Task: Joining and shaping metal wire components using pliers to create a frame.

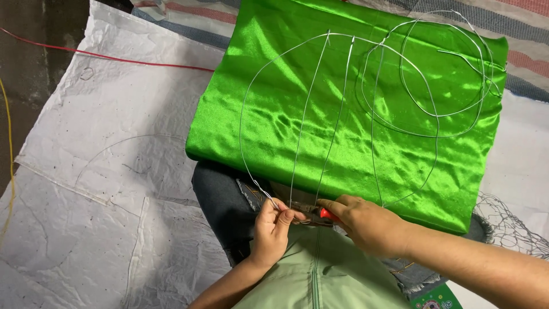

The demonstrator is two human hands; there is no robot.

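A folded sheet of shiny green satin cloth lies across my lap and the floor. On it rests a thin silver wire frame, with an arched outline, upright ribs and loose loops at the right. My left hand pinches the gathered wire ends at the cloth's near edge. My right hand holds a red-handled tool, its tip at the same wire junction. Both hands almost touch each other.
White paper sheets with a drawn arc cover the floor at the left. A red cord and a yellow cord run along the far left. Wire mesh lies at the right, a striped mat behind the cloth.
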